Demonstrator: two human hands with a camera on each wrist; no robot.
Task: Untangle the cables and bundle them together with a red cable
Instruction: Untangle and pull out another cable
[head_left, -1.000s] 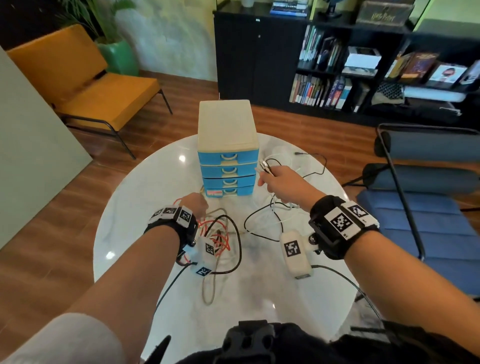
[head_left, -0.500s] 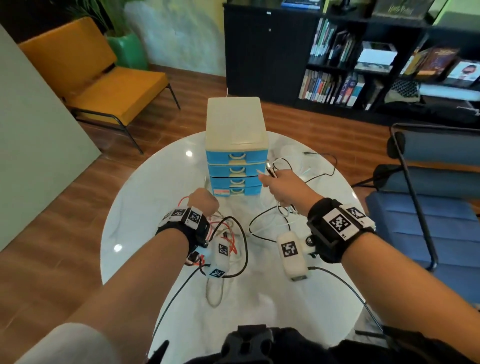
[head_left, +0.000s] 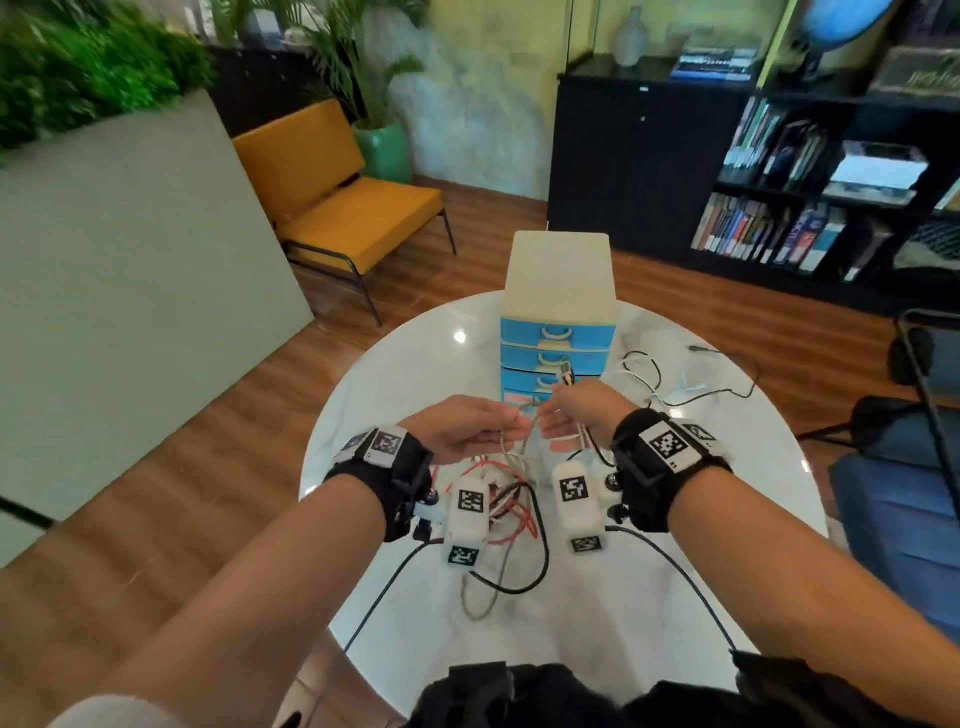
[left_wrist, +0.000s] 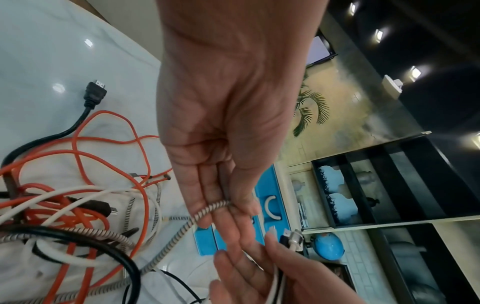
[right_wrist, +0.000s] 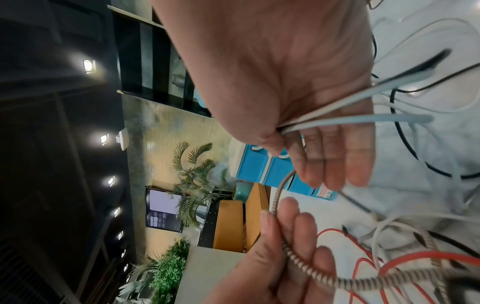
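My left hand (head_left: 506, 431) is raised above the table and pinches a striped braided cable (left_wrist: 197, 216) between thumb and fingers (left_wrist: 233, 203). That cable runs down into a tangle (head_left: 506, 499) of cables below my hands. The tangle holds the red cable (left_wrist: 85, 144), white cables and a thick black cable with an HDMI plug (left_wrist: 94, 92). My right hand (head_left: 553, 418) is close beside the left. Its thumb clamps a bunch of white and black cables (right_wrist: 337, 111), whose plugs (head_left: 566, 371) stick up. Its other fingers (right_wrist: 335, 164) are nearly straight, next to the braided cable (right_wrist: 283, 183).
A small drawer unit (head_left: 558, 332) with blue drawers stands on the round white table (head_left: 389, 389) just behind my hands. Loose thin black and white cables (head_left: 675, 384) trail to its right. A blue chair (head_left: 909, 467) is at the right, an orange chair (head_left: 353, 208) far left.
My left hand has lifted off the tangle with the braided cable and moved right. My right hand has drawn back with its cables to meet it. The head view has tilted up.
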